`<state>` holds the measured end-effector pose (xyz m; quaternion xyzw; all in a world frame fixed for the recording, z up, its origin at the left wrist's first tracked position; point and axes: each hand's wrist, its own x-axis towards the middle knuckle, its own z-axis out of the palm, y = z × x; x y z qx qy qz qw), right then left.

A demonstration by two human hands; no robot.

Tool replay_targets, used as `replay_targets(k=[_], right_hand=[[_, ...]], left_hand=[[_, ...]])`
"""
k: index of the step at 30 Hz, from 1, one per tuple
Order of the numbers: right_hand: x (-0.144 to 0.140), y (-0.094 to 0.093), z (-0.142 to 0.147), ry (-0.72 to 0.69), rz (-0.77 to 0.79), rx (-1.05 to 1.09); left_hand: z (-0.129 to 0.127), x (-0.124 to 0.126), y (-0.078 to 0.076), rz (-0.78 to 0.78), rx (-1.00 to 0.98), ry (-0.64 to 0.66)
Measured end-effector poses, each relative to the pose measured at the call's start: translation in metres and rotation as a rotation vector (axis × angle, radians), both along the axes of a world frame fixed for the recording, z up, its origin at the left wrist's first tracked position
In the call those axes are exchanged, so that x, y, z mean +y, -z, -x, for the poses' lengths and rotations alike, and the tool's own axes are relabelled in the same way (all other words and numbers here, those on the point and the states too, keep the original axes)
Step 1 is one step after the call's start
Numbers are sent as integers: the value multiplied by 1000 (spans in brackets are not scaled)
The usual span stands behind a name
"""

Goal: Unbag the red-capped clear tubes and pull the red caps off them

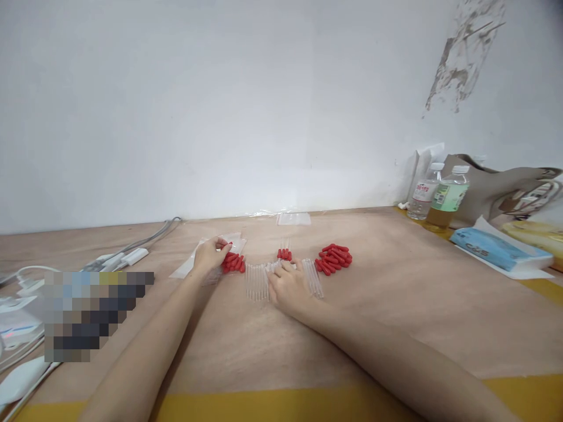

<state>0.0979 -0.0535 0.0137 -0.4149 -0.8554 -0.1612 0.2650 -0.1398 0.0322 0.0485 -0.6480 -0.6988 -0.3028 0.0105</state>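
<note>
My left hand is closed in a pinch on a red rubber bulb, just above a small pile of red rubber bulbs. Part of that pile is hidden behind the fingers. My right hand lies over the middle of a row of thin clear glass tubes, fingers bent and fingertips down on them; the hand covers the tubes beneath. Just beyond it, a few glass droppers with red bulbs lie side by side, bulbs toward me. A larger heap of red bulbs sits to the right.
Clear plastic bags lie under and beside my left hand, another bag by the wall. Cables and white chargers occupy the left. On the right stand two bottles, a tissue pack and a grey bag.
</note>
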Motion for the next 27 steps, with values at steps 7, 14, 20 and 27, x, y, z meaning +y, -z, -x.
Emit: replay_targets(k=[7,14,20,27], right_hand=[[-10,-3,7,43,206,85],[-11,-9,6,86,245,131],[-10,-23,-30,111,130,121],[-19,-3,-87,55,-44,196]], left_hand=[[0,1,4,80,35,-15],[-4,-7,-11,10,18,-15],[-68,-19,-18,-49,99,208],[-133,9,0,185,94,158]])
